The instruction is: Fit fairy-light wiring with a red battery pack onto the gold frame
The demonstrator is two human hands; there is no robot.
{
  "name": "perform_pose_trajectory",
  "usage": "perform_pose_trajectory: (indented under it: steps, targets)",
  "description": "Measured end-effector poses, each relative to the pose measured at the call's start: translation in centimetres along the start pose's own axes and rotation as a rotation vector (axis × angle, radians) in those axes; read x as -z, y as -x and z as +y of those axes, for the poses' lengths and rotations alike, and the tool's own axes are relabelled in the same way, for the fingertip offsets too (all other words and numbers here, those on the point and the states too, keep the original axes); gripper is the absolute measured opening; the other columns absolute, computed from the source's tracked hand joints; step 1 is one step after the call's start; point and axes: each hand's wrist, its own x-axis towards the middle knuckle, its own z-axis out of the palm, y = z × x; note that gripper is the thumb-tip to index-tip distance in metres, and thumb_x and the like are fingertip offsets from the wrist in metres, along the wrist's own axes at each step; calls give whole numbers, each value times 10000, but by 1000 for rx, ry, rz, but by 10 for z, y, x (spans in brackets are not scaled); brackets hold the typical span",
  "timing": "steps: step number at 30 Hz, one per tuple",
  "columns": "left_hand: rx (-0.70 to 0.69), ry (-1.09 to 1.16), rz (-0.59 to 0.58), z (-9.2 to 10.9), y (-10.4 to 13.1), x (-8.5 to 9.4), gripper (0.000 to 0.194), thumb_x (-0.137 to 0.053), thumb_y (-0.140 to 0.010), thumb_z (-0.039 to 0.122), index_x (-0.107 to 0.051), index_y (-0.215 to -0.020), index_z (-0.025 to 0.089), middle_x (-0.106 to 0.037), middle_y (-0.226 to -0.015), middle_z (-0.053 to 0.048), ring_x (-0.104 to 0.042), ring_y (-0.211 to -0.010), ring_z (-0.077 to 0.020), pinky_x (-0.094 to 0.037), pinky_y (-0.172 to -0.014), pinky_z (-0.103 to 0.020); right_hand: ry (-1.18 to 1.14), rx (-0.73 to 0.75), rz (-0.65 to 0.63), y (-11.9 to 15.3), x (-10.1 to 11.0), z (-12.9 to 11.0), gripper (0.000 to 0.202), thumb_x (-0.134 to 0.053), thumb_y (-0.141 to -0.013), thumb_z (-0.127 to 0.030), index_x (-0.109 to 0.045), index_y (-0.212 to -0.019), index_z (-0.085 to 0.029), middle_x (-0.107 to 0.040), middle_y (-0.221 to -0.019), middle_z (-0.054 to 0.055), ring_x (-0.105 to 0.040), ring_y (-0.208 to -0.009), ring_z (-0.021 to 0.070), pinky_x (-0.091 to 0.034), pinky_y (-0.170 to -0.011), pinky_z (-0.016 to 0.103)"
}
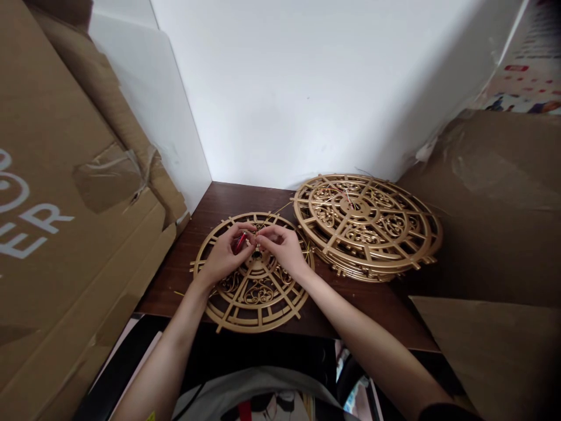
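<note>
Flanking left hand (230, 251) and right hand (284, 250) — fingers pinching wire (256, 233) above 1 gold disc (259, 321) — are cartons (87, 251) and stacked discs (362, 215).

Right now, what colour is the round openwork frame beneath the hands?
Gold, matching the stacked frames; the head view shows it best.

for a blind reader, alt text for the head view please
Two bare hands, the left hand holding something red, meet over a round gold openwork frame on a dark wooden table. Similar frames are stacked to the right, with cardboard boxes either side.
</note>
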Motion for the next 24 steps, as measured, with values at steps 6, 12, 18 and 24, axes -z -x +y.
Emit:
perform_pose_trajectory:
  steps: [6,12,18,24]
  targets:
    - [-3,-1,-28,-1,0,0,306,-679,-750,251,-605,-1041,191,-601,-764,7,-506,-610,-118,-392,-571,-218,-1,15,-8,0,0,-1,184,-701,-714,-348,-665,-781,-181,-686,-684,8,-621,-596,133,-489,-566,237]
    - [26,9,-15,0,-2,0,313,-682,-747,265,-609,-1040,184,-637,-797,-12,-565,-675,-136,-427,-619,-227,-1,3,6,-1,0,0,185,-706,-702,-341,-668,-774,-175,-672,-661,1,-603,-568,122,-469,-549,229]
    - [54,48,-12,2,-2,1,334,-703,-737,270,-602,-1040,171,-645,-775,-12,-558,-629,-119,-417,-590,-219,-8,-8,14,-2,1,2,201,-717,-697,-357,-666,-773,-179,-660,-645,-5,-599,-566,123,-479,-552,235]
    - [53,72,9,4,-2,0,336,-712,-728,271,-610,-1033,172,-649,-789,-16,-579,-647,-126,-439,-600,-227,4,-20,29,-3,1,2,226,-723,-684,-381,-659,-761,-177,-649,-607,-10,-599,-551,128,-489,-554,245]
